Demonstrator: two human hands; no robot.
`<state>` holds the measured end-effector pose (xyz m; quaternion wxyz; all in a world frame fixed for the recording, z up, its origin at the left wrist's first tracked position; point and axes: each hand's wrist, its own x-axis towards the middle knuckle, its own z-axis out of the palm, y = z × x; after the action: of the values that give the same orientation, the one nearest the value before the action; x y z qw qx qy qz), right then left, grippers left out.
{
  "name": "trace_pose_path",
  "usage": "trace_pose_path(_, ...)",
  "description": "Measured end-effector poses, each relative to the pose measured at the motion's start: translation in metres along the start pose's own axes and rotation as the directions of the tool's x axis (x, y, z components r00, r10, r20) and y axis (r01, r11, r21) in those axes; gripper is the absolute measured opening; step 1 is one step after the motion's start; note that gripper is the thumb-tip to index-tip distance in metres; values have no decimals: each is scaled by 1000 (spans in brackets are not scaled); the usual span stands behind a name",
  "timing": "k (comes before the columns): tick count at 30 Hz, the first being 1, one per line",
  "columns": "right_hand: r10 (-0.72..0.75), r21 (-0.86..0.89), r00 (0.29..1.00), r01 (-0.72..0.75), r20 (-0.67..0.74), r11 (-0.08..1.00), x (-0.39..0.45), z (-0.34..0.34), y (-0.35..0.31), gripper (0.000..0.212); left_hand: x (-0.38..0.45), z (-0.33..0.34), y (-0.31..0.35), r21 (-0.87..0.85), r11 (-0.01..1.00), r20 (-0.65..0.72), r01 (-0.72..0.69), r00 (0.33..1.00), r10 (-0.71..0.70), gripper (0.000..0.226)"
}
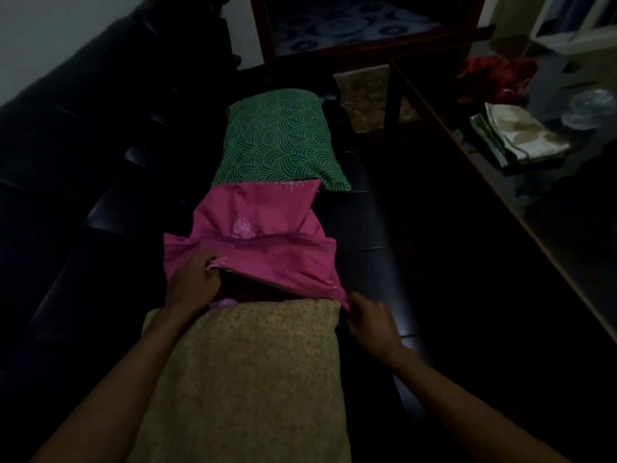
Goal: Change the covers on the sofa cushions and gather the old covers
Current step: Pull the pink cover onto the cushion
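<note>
A tan patterned cushion (243, 379) lies lengthwise on the dark sofa (374, 228), close to me. Just beyond it a pink cover (260, 242) lies with its mouth open toward the cushion's far end. My left hand (192, 282) grips the left edge of that opening. My right hand (370, 320) pinches the opening's right corner beside the cushion. A green cushion (280, 145) with a wave pattern lies further along the seat, partly under the pink cover's far end.
A glass table (521, 182) stands to the right with folded pale cloth (521, 138), red fabric (494, 75) and a clear glass dish (591, 108). Another tan cushion (362, 95) leans at the sofa's far end. A wooden chair (350, 28) stands behind.
</note>
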<state>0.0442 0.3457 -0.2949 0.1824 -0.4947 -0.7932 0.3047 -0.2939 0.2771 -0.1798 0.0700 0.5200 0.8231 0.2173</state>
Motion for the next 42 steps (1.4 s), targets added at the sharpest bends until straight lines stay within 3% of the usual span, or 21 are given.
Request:
trace_pose_path(1,29,43,1000,-29,5,999,-7,1,-2,18,-4,0,-1,30,1000,-7,-1,1000,1,32)
trace_pose_path(4,150,228,989,-148,5,962,-11,-8,-16,31,-15,-5,-7,55,998,-13,3,1000,-3,33)
trace_pose_path(7,324,480,946,-281,-7,831,-12,-24,-37,26,-24,-14,-6,26,1000,-60,0,998,2,35)
trace_pose_path(8,348,516,934,-261,-78,816,-15,-27,-43,24,-26,-16,-5,24,1000,-73,5,997,-3,34)
trace_pose_path(10,341,470,903,-189,-263,862,-24,-26,-55,26,-32,-17,-2,29,999,-100,15,995,-12,37)
trace_pose_path(13,262,410,898,-104,-353,906,-45,-10,-69,39,-42,-22,-10,39,998,-139,-56,988,61,41)
trace_pose_path(16,98,274,953,-16,-286,961,-72,8,-56,47,-58,-33,-40,144,965,-81,-219,969,232,45)
trace_pose_path(19,130,71,984,-122,-123,990,-77,-5,-58,34,-73,-45,-60,282,880,39,-383,921,388,51)
trace_pose_path(21,178,-164,984,-178,-15,970,-64,-24,-77,38,-79,-48,-65,283,910,-12,-303,948,319,50)
trace_pose_path(23,230,-245,967,-197,111,949,-51,-44,-100,50,-82,-46,-68,186,982,-104,-34,993,54,46)
trace_pose_path(25,277,-103,922,-259,271,960,-44,-50,-113,65,-83,-41,-76,64,980,-47,189,981,-186,43)
trace_pose_path(27,335,149,841,-430,426,890,-49,-37,-119,85,-85,-33,-87,-4,973,50,229,972,-229,42)
trace_pose_path(29,381,211,824,-496,420,842,-62,-14,-121,108,-87,-24,-88,-69,968,37,241,970,-239,40)
trace_pose_path(30,382,228,839,-489,387,842,-67,-4,-117,105,-89,-24,-80,-89,967,17,239,971,-239,37)
trace_pose_path(33,307,318,901,-401,306,859,-73,-2,-99,63,-92,-26,-63,-85,967,-61,238,968,-244,32)
trace_pose_path(34,280,328,910,-376,305,867,-76,-9,-91,61,-91,-28,-58,-66,970,-65,235,969,-239,32)
trace_pose_path(36,223,401,915,-353,337,845,-85,-27,-73,54,-83,-32,-51,-58,968,-26,246,969,-248,33)
trace_pose_path(38,176,485,892,-382,417,787,-101,-45,-56,31,-76,-30,-35,-68,955,37,288,958,-286,39)
trace_pose_path(42,192,392,855,-407,482,825,-116,-66,-31,35,-70,-4,3,-99,932,169,348,929,-329,51)
